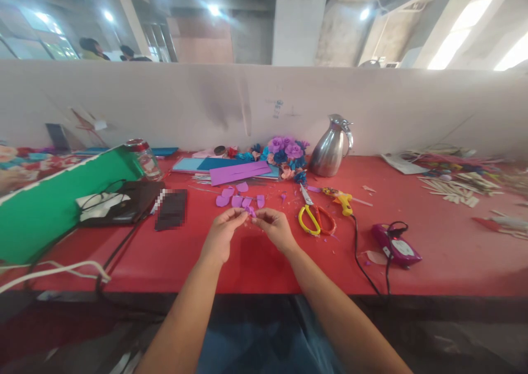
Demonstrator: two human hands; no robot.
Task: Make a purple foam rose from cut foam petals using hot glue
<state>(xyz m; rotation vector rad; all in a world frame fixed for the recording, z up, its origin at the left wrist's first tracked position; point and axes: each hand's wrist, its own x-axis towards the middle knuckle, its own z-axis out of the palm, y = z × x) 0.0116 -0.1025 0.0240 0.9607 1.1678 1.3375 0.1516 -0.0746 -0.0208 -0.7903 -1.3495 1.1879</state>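
Observation:
My left hand (223, 232) and my right hand (275, 228) meet over the red table (445, 253), fingertips pinched together on a small purple foam piece (251, 211). Just beyond them lie several cut purple foam petals (236, 200). A long purple foam strip (240, 172) rests on blue sheets farther back. Yellow and orange scissors (314, 218) lie right of my right hand, and a yellow glue gun (343, 200) sits past them.
A steel jug (330, 153) stands at the back beside a bunch of purple and blue foam flowers (284, 153). A purple device (396, 246) with black cords lies right. A dark phone (171, 209), a bag, a jar (144, 158) and a green board (45, 209) are left. Wooden sticks (451, 188) sit far right.

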